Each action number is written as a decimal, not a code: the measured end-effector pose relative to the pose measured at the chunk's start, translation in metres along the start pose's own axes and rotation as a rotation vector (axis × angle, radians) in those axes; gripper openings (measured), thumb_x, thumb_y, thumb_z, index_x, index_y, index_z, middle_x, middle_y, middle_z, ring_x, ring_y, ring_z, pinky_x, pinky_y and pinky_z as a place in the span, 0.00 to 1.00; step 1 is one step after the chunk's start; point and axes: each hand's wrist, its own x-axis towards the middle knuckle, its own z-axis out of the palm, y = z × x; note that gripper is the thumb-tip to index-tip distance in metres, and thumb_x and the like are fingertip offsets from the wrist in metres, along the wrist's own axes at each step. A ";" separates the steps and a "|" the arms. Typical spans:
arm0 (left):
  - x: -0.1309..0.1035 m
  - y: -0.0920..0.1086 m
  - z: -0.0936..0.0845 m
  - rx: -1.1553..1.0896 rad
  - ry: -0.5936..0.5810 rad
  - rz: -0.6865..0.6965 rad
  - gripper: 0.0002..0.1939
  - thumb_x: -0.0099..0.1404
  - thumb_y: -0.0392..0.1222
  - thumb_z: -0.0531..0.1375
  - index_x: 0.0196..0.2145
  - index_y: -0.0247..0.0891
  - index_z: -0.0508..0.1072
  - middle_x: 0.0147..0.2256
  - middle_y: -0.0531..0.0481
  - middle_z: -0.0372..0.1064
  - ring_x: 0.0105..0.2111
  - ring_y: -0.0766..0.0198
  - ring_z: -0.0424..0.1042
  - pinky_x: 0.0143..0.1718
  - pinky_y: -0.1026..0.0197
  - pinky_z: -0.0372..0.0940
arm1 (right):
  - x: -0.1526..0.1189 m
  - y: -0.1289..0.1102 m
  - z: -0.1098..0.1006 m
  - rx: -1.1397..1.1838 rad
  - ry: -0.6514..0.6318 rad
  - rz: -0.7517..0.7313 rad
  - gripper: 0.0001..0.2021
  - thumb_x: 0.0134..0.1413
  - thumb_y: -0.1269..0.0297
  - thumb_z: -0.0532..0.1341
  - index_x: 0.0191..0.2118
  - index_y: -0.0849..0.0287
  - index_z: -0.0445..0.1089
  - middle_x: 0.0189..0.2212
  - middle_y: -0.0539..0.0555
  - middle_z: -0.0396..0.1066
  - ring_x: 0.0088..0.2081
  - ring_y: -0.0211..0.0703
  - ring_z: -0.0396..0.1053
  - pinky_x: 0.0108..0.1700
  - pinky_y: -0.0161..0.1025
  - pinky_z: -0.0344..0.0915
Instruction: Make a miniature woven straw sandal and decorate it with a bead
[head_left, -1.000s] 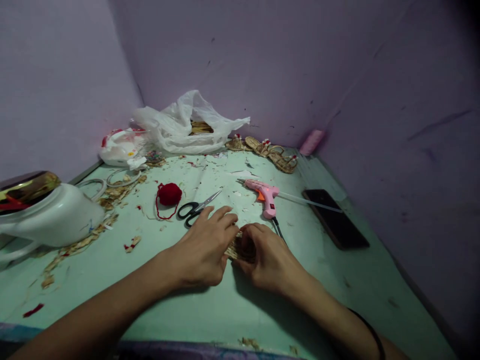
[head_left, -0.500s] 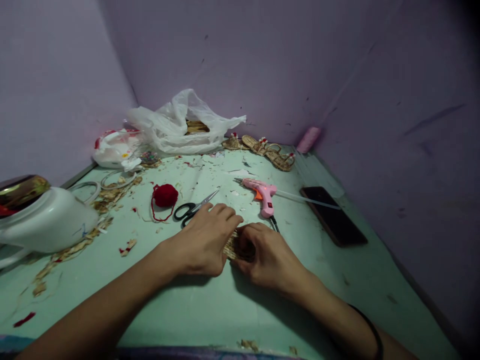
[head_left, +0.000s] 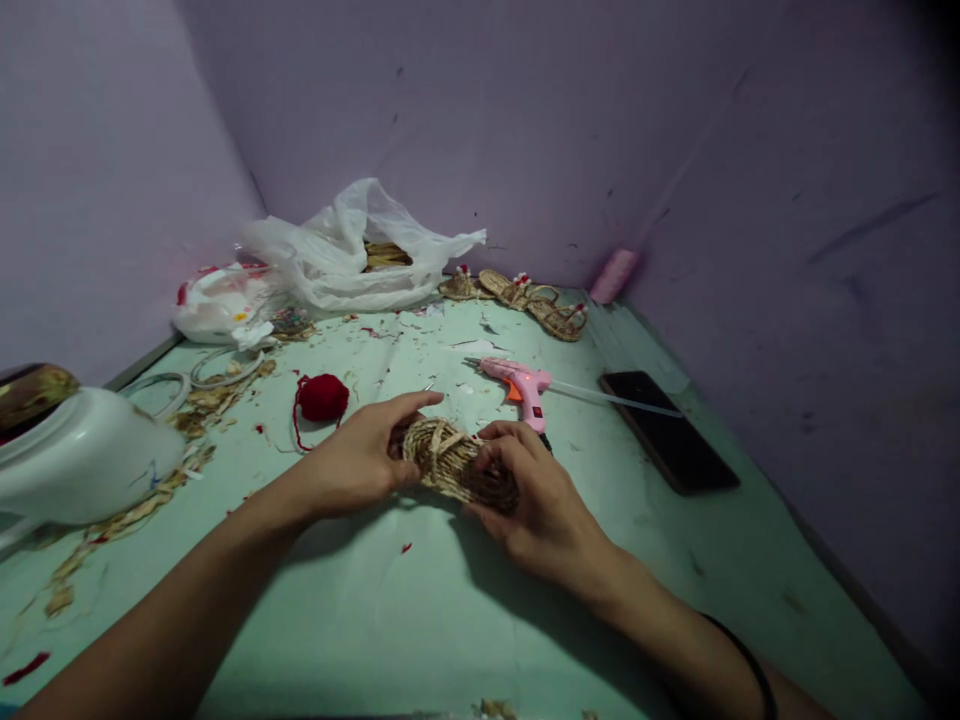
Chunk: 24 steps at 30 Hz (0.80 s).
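Left hand shifted; woven piece exposed.
The left hand (head_left: 352, 460), earlier laid over the left end of the woven piece (head_left: 442, 458) with its back upward, is now drawn leftward and opened around that end, thumb on the near side. The crossed strip on top, previously covered, is visible. The scissors (head_left: 430, 387), formerly in plain view, are hidden behind this hand except for the tip. A small red scrap (head_left: 406, 548) now shows nearer the viewer.

Tan braided straw piece (head_left: 459, 468), probably a sandal, held crosswise between the fingers (head_left: 516, 448), light strap (head_left: 441, 447) uppermost.
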 end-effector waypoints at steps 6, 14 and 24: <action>0.002 0.006 0.002 -0.288 0.059 -0.071 0.34 0.44 0.32 0.60 0.51 0.34 0.62 0.46 0.40 0.68 0.45 0.54 0.68 0.46 0.53 0.62 | 0.006 0.005 -0.005 0.388 0.123 0.213 0.18 0.40 0.72 0.60 0.41 0.56 0.60 0.40 0.55 0.63 0.41 0.45 0.65 0.43 0.44 0.64; 0.004 0.003 0.001 -0.486 0.355 -0.058 0.38 0.41 0.36 0.66 0.52 0.31 0.61 0.48 0.38 0.64 0.46 0.53 0.67 0.46 0.54 0.63 | 0.014 0.011 -0.008 0.795 0.143 0.497 0.20 0.31 0.70 0.64 0.37 0.58 0.63 0.34 0.53 0.67 0.36 0.43 0.67 0.38 0.41 0.65; 0.007 0.007 0.050 -0.765 0.165 -0.100 0.19 0.49 0.45 0.64 0.38 0.30 0.72 0.30 0.45 0.73 0.26 0.64 0.69 0.30 0.61 0.64 | 0.003 0.015 0.021 1.012 0.376 0.484 0.18 0.32 0.66 0.69 0.31 0.54 0.60 0.27 0.48 0.68 0.29 0.42 0.67 0.34 0.42 0.65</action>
